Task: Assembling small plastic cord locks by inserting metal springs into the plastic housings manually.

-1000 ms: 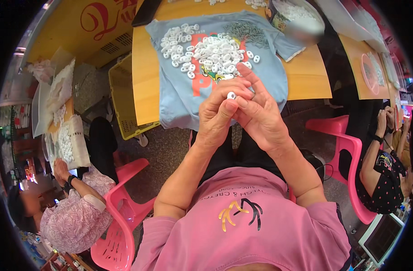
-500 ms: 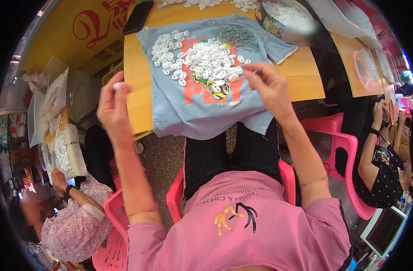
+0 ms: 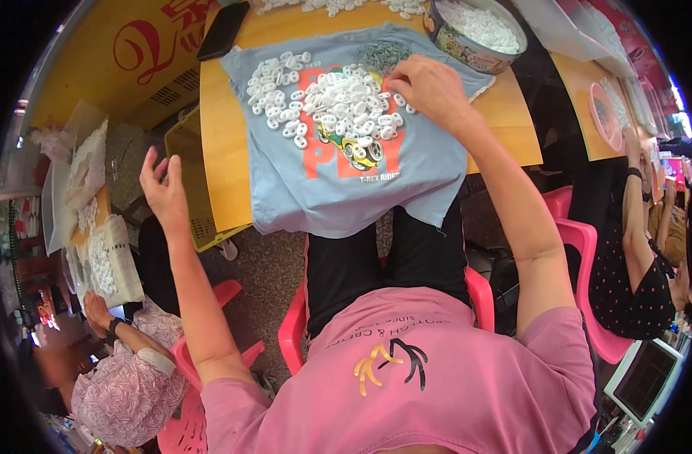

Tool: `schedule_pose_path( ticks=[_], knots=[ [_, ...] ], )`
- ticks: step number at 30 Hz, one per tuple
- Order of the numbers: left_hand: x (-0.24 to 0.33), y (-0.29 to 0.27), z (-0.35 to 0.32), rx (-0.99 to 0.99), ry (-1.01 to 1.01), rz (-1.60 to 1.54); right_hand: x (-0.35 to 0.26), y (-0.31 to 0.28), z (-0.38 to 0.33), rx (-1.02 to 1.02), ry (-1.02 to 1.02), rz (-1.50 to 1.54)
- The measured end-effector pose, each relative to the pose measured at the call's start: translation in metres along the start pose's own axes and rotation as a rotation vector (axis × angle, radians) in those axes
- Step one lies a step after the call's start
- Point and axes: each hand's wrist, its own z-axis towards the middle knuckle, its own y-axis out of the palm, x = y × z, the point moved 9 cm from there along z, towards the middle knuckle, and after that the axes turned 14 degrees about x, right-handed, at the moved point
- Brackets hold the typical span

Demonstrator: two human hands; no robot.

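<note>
head view, left hand (image 3: 163, 189) raised, fingers spread, right hand (image 3: 429, 87) fingers pinching white rings (image 3: 338, 106)

Heap of small white plastic rings (image 3: 338, 106) atop blue printed shirt (image 3: 346, 181) on wooden table (image 3: 225, 151).

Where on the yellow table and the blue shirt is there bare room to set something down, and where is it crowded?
Free: the shirt's lower half below the white rings; the table strip between the shirt's left edge and the table edge; the table's right corner below the round tin. Crowded: the shirt's upper half, under the rings and the right hand. The left hand is raised off the table's left side.
</note>
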Motion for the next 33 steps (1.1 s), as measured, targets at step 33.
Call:
schedule_pose_path(
  ticks=[33],
  knots=[
    [0.217, 0.188, -0.184, -0.497, 0.938, -0.048, 0.015, -0.038, -0.096, 0.172, 0.432, 0.845]
  ],
)
